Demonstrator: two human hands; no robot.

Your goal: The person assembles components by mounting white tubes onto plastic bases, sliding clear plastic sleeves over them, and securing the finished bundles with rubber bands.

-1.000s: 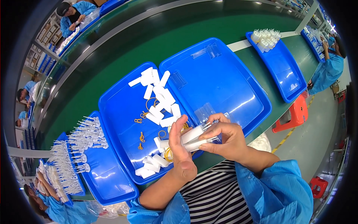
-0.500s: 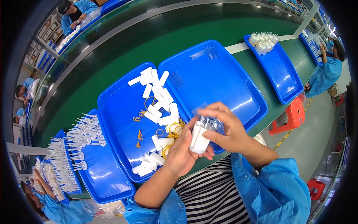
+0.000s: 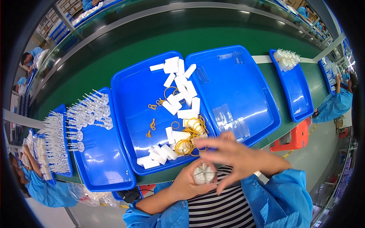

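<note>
My left hand [image 3: 184,185] is closed around a round bundle of white pieces [image 3: 204,174], held end-up in front of my striped shirt. Above and to its right hovers my right hand [image 3: 237,156], fingers spread and slightly blurred, with nothing visible in it. Just beyond, a blue tray [image 3: 142,110] holds white blocks [image 3: 184,85] and tangled yellow rubber bands [image 3: 184,146]. Clear plastic pieces [image 3: 232,121] lie in the near part of the blue tray [image 3: 239,83] to the right.
At left, a narrow blue tray [image 3: 102,163] carries white stemmed parts [image 3: 91,110], beside another full tray [image 3: 57,142]. A far-right tray [image 3: 298,91] holds pale parts [image 3: 287,59]. A red stool [image 3: 294,136] stands by the green table [image 3: 152,34]. Co-workers sit at both sides.
The clear plastic pieces held by my hands now lie in the right tray. My left hand has drawn the white bundle nearer and turned it end-up; my right hand has come off it.
</note>
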